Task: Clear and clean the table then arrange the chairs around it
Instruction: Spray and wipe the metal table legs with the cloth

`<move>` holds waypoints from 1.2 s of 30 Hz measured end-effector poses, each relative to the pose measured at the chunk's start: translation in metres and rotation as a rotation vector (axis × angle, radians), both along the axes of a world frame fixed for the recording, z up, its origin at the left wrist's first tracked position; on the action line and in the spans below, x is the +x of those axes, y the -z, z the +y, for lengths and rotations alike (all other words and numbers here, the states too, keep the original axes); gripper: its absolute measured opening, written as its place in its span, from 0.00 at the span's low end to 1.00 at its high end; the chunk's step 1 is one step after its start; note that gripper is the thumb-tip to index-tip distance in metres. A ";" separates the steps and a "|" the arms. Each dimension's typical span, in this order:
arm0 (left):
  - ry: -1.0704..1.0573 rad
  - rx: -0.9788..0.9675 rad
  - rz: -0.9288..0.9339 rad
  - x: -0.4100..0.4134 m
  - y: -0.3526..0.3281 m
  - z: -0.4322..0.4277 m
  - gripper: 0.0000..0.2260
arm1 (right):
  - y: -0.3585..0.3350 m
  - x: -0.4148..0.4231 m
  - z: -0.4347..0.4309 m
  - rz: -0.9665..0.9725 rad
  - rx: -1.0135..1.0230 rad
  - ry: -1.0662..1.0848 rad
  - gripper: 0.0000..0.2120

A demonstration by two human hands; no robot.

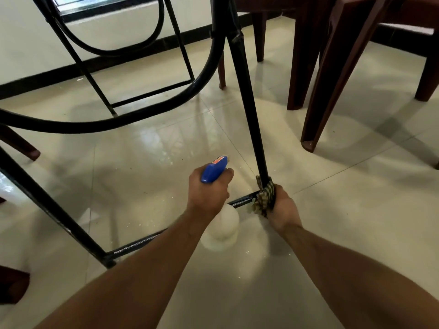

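Down at the table leg (247,110), wiping with cloth (264,198) clenched in right hand (282,207), left hand (209,188) wrapped round sprayer (215,169), probably crossbar (242,200) next.

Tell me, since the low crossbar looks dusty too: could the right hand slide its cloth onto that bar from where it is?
Probably yes. The right hand wraps the checked cloth around the table leg right where the crossbar joins; nothing lies between.

Home dining room (tiled floor (332,222), brown chairs (332,74), iron table frame (240,67))
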State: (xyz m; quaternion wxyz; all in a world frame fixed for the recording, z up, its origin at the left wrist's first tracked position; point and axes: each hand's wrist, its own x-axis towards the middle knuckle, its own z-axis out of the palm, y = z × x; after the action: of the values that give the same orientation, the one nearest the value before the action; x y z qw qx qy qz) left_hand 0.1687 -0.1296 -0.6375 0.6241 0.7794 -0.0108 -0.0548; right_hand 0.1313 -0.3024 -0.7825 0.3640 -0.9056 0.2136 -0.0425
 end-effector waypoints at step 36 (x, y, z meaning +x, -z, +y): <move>-0.133 0.403 0.129 -0.049 0.066 0.108 0.05 | -0.011 0.021 0.148 -0.098 -0.419 -0.936 0.33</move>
State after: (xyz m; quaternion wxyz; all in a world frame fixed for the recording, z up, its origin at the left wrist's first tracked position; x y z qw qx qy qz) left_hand 0.1192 -0.0218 -0.7032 0.4574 0.8822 0.0917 -0.0644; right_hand 0.1523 -0.1541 -0.7712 0.1646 -0.9546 -0.2449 0.0405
